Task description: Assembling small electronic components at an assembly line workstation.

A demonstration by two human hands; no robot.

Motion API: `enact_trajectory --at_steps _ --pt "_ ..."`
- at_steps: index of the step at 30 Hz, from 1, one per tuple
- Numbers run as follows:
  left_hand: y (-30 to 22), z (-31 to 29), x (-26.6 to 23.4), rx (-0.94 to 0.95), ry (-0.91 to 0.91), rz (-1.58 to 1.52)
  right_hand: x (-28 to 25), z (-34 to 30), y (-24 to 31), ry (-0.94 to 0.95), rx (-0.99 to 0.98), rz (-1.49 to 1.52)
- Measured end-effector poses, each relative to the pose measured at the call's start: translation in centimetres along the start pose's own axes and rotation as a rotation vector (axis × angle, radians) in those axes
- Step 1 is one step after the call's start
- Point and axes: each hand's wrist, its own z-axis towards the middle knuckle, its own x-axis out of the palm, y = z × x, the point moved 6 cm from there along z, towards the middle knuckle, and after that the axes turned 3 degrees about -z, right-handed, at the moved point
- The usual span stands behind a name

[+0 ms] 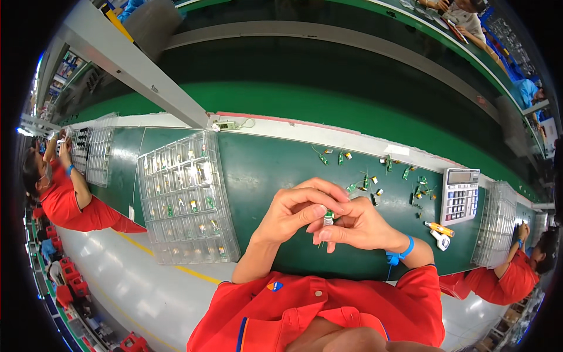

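Close in front of my chest, my left hand (293, 212) and my right hand (360, 226) meet, fingers curled around a small green circuit board (328, 218) with a pale part on it. Thumb and fingers of both hands touch it, and much of it is hidden. A blue wrist strap (400, 251) circles my right wrist. Beyond my hands, several similar green boards (389, 164) with thin wires and small yellow-white parts lie loose on the dark green table (258, 161).
To the left stands a clear compartment tray (186, 199) with small boards in it. A calculator (459, 196), an orange-handled tool (440, 229) and stacked clear trays (495, 223) are at right. Co-workers in red sit left (70, 199) and right (504, 281). A green conveyor (328, 105) runs behind.
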Motion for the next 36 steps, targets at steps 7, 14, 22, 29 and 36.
enact_trajectory --at_steps 7,14,22,29,36 --pt "-0.8 0.1 -0.5 0.075 -0.026 0.02 -0.3 -0.4 0.3 -0.119 -0.018 -0.201" --pt "-0.8 0.0 -1.0 0.143 -0.083 0.069 -0.7 -0.4 1.0 -0.297 -0.109 -0.083" --pt "-1.8 -0.3 -1.1 0.237 -0.159 0.283 -2.0 -1.0 2.2 -0.521 -0.243 -0.355" --pt "-2.3 -0.4 -0.4 0.291 -0.218 0.443 -2.0 -1.3 3.3 -0.563 -0.346 -0.52" --pt "-2.6 -0.7 -0.3 0.313 -0.269 0.475 -1.6 -1.6 4.6 -0.569 -0.416 -0.691"
